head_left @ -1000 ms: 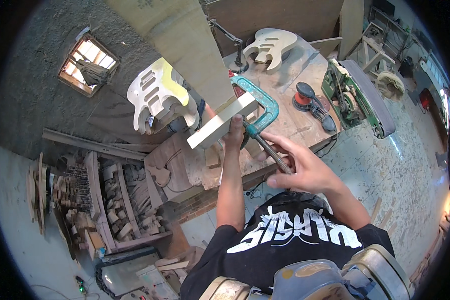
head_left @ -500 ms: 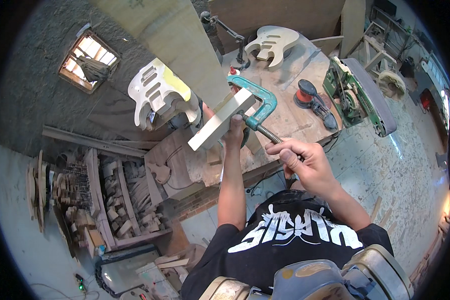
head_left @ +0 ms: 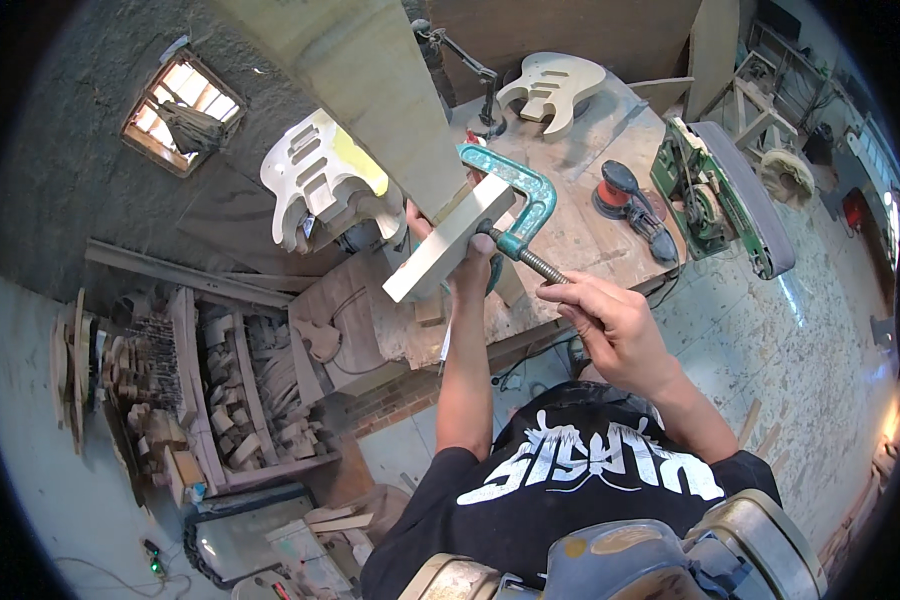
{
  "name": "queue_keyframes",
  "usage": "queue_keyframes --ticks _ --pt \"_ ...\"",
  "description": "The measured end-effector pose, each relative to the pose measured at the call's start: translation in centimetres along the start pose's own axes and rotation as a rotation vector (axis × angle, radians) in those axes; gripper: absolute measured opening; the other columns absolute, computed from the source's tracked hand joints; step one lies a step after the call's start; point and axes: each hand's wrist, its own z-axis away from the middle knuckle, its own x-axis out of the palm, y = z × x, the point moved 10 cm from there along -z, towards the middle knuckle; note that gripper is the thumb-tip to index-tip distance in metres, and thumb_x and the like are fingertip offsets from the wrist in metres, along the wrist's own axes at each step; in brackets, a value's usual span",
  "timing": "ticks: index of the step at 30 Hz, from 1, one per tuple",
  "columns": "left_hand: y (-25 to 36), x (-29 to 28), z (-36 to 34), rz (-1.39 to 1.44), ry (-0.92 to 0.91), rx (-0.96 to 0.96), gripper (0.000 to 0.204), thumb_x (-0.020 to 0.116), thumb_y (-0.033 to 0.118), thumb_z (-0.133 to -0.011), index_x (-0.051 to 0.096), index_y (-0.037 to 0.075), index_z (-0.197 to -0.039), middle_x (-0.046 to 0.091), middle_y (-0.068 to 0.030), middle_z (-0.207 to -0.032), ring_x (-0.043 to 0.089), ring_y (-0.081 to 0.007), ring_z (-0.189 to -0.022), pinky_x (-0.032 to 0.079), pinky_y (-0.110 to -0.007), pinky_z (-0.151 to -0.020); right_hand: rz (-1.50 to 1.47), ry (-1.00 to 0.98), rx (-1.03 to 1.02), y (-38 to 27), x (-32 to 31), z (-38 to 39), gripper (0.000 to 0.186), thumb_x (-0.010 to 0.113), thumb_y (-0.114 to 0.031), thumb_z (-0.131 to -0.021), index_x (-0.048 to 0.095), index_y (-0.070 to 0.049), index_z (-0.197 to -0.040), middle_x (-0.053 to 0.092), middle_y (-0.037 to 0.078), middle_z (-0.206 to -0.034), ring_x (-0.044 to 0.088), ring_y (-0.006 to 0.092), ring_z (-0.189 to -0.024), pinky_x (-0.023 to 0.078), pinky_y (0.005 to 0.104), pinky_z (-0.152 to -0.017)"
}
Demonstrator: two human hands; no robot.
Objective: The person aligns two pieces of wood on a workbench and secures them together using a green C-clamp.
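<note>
A green C-clamp [head_left: 537,190] spans a pale rectangular wood block [head_left: 440,240] and the edge of a long wooden board [head_left: 370,100]. My left hand [head_left: 473,265] is closed around the block from below, its thumb near the clamp's screw pad. A few of its fingertips show on the block's far side; the rest are hidden. My right hand [head_left: 610,325] pinches the outer end of the clamp's threaded screw [head_left: 542,265], with the fingers curled over it. The screw's end and handle are covered by that hand.
On the workbench [head_left: 580,150] lie a pale guitar body [head_left: 553,85] and an orange-and-black sander [head_left: 630,205]. A green belt sander [head_left: 715,195] stands at the right edge. More guitar bodies [head_left: 320,180] hang left of the board. Wood offcuts [head_left: 245,425] fill shelving at lower left.
My right fingers have shifted around the screw's end, now covering the part that showed below them. My left hand keeps its hold, and the whole view has moved slightly.
</note>
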Motion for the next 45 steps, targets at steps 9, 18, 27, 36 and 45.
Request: queue_keyframes --ticks 9,18,27,36,45 --pt "-0.1 -0.6 0.1 -0.037 0.04 0.008 0.147 0.067 0.09 -0.05 0.008 -0.002 -0.148 0.04 -0.0172 -0.137 0.048 -0.0285 -0.127 0.044 -0.044 -0.104 0.157 -0.07 -0.083 -0.3 0.0 -0.2 0.04 0.063 0.01 -0.078 0.064 -0.002 -0.116 0.066 0.024 -0.109 0.067 0.0372 -0.097 0.055 0.0385 -0.079" --pt "1.2 0.5 -0.3 0.123 0.005 0.031 0.138 0.082 0.075 -0.044 0.019 0.001 -0.143 0.045 -0.0114 -0.132 0.052 -0.0233 -0.122 0.045 -0.04 -0.102 -0.72 0.007 0.567 4.9 -0.2 -0.2 0.028 0.051 -0.018 -0.104 0.067 0.003 -0.114 0.072 0.011 -0.102 0.046 0.0017 -0.051 0.038 0.0168 -0.049" --pt "2.2 1.7 -0.3 0.082 -0.006 0.106 0.129 0.085 0.068 -0.051 0.022 0.003 -0.142 0.047 -0.0113 -0.13 0.051 -0.0232 -0.12 0.043 -0.039 -0.102 -0.48 0.147 0.491 5.0 -2.5 -0.4 0.032 0.056 -0.015 -0.101 0.055 0.003 -0.128 0.069 0.011 -0.101 0.056 0.0048 -0.062 0.048 0.0194 -0.058" --pt "3.7 2.1 0.5 -0.003 0.028 0.124 0.127 0.081 0.07 -0.048 0.024 0.005 -0.141 0.048 -0.0091 -0.127 0.049 -0.0225 -0.12 0.041 -0.039 -0.102 -0.241 0.229 0.45 6.2 -4.8 2.5 0.026 0.049 -0.012 -0.105 0.053 -0.002 -0.128 0.063 0.007 -0.083 0.063 0.0099 -0.071 0.053 0.0237 -0.061" --pt "2.3 1.6 0.8 -0.08 0.074 0.186 0.131 0.085 0.067 -0.046 0.023 0.006 -0.143 0.049 -0.0103 -0.128 0.05 -0.0241 -0.116 0.041 -0.04 -0.1 -0.724 0.32 0.665 8.9 -5.0 2.8 0.03 0.051 -0.023 -0.104 0.053 0.0 -0.123 0.063 0.008 -0.08 0.063 0.0102 -0.061 0.056 0.0229 -0.049"
